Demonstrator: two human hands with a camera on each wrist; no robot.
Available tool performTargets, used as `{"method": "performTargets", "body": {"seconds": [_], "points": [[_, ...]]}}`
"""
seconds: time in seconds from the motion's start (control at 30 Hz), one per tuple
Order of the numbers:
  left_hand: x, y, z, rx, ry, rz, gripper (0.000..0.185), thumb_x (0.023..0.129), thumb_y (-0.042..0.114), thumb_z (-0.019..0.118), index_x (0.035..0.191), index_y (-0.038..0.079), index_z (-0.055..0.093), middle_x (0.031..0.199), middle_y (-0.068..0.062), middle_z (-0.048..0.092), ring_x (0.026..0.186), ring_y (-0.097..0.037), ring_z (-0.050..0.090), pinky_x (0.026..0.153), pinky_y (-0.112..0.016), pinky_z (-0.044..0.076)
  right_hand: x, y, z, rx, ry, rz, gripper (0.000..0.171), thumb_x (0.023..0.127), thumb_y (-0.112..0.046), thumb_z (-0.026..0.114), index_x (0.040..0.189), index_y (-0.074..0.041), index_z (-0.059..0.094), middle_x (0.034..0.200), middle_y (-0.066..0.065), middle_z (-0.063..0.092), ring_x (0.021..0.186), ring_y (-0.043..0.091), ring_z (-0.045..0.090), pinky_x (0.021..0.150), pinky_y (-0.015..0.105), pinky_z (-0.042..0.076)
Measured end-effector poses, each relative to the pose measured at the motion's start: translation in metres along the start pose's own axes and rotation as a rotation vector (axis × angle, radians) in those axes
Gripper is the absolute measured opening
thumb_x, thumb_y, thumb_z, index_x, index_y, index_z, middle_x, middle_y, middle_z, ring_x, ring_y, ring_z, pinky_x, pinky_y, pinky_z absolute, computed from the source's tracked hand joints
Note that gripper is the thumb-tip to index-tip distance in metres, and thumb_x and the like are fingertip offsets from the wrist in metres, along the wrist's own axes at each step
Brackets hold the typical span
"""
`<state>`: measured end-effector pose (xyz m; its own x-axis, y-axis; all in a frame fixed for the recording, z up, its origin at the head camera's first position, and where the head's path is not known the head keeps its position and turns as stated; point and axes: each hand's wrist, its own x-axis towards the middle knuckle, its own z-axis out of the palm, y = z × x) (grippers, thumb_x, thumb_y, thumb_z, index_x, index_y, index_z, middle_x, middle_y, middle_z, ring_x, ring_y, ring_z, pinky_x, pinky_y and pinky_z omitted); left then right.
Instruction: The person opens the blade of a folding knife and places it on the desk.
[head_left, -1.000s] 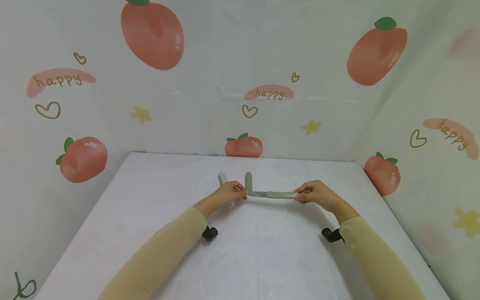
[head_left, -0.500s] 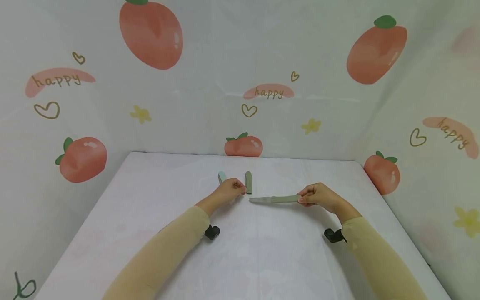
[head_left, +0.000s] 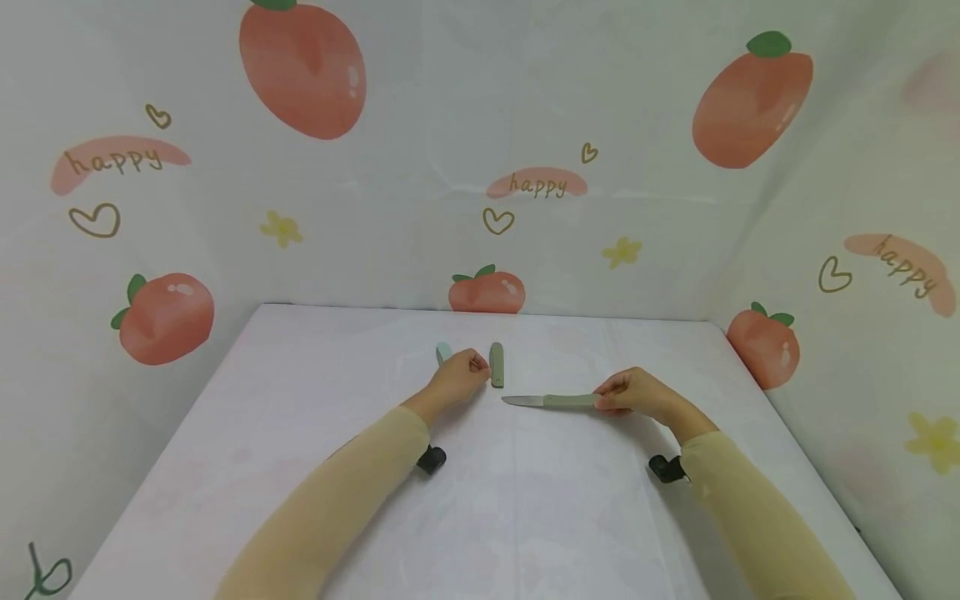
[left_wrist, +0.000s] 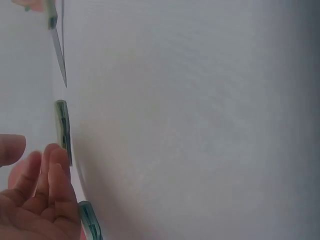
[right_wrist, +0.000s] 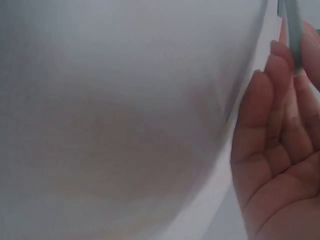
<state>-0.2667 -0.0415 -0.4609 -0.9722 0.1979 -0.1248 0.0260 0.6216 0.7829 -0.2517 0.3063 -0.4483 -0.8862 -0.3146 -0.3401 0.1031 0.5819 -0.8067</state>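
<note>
My right hand [head_left: 637, 393] pinches the handle end of a sage-green folding knife [head_left: 572, 401], its blade out and pointing left. In the right wrist view the handle [right_wrist: 295, 37] sits between thumb and fingertips. My left hand [head_left: 459, 377] holds nothing; the left wrist view shows its thumb apart from its loosely bent fingers [left_wrist: 60, 182]. Just right of those fingertips lies a second green folding knife [head_left: 497, 365], folded, lengthwise away from me. A pale blue-green knife [head_left: 444, 351] lies behind the left hand, which partly hides it.
The white tabletop [head_left: 480, 508] stretches toward me and to both sides. A cloth wall [head_left: 420, 242] with fruit prints rises along its back edge. Black wrist cameras [head_left: 432, 460] hang under the sleeves.
A second ago my left fingers were at the blade of the right-hand knife; they have let go and drawn slightly up and left. The knife has moved slightly nearer to me.
</note>
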Motion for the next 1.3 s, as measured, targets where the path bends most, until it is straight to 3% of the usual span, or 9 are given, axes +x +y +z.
{"method": "performTargets", "body": {"seconds": [0.2,0.47,0.7,0.9,1.17,1.3], "points": [[0.005,0.006,0.002,0.076,0.026,0.024,0.013,0.099,0.019,0.059,0.105,0.007,0.062,0.1,-0.006,0.067,0.091,-0.019,0.061,0.084,-0.035,0.049,0.001,-0.003,0.002,-0.094,-0.034,0.013,0.031,0.088,-0.014,0.078,0.11,0.006,0.069,0.077,-0.002,0.066,0.07,0.012,0.056,0.063,0.027,0.048],[0.019,0.008,0.008,0.124,0.064,0.01,0.014,0.094,0.017,0.062,0.102,0.006,0.06,0.093,-0.006,0.067,0.087,-0.021,0.062,0.082,-0.036,0.049,0.007,-0.004,0.001,-0.089,-0.057,0.054,0.027,0.087,-0.01,0.078,0.106,0.005,0.066,0.073,0.0,0.065,0.067,0.012,0.057,0.062,0.026,0.049],[0.029,0.009,0.013,0.15,0.015,-0.052,0.026,0.096,0.023,0.064,0.111,0.003,0.058,0.094,-0.007,0.063,0.091,-0.024,0.058,0.088,-0.038,0.048,0.008,-0.003,0.002,-0.093,-0.045,0.089,0.024,0.086,-0.01,0.079,0.102,0.003,0.065,0.072,0.0,0.065,0.065,0.012,0.056,0.06,0.026,0.048],[0.028,0.015,0.017,0.211,0.029,-0.053,0.031,0.096,0.026,0.066,0.111,0.0,0.057,0.092,-0.008,0.062,0.084,-0.022,0.057,0.081,-0.036,0.05,0.009,-0.002,0.002,-0.07,-0.045,0.12,0.022,0.087,-0.01,0.078,0.099,0.002,0.065,0.074,0.002,0.064,0.066,0.012,0.057,0.061,0.026,0.048],[0.03,0.023,0.02,0.264,0.048,-0.083,0.053,0.093,0.029,0.072,0.124,-0.009,0.053,0.105,-0.018,0.066,0.089,-0.026,0.06,0.086,-0.04,0.052,0.005,-0.009,-0.001,-0.107,-0.065,0.145,0.026,0.088,-0.012,0.077,0.104,0.001,0.063,0.074,0.002,0.065,0.064,0.011,0.057,0.062,0.026,0.049],[0.032,0.023,0.02,0.251,0.052,-0.105,0.043,0.09,0.028,0.076,0.112,-0.005,0.059,0.1,-0.015,0.066,0.085,-0.025,0.058,0.082,-0.037,0.051,-0.002,-0.017,-0.002,-0.168,-0.058,0.134,0.027,0.089,-0.012,0.076,0.107,0.002,0.063,0.073,0.001,0.065,0.064,0.011,0.056,0.064,0.028,0.051]]}}
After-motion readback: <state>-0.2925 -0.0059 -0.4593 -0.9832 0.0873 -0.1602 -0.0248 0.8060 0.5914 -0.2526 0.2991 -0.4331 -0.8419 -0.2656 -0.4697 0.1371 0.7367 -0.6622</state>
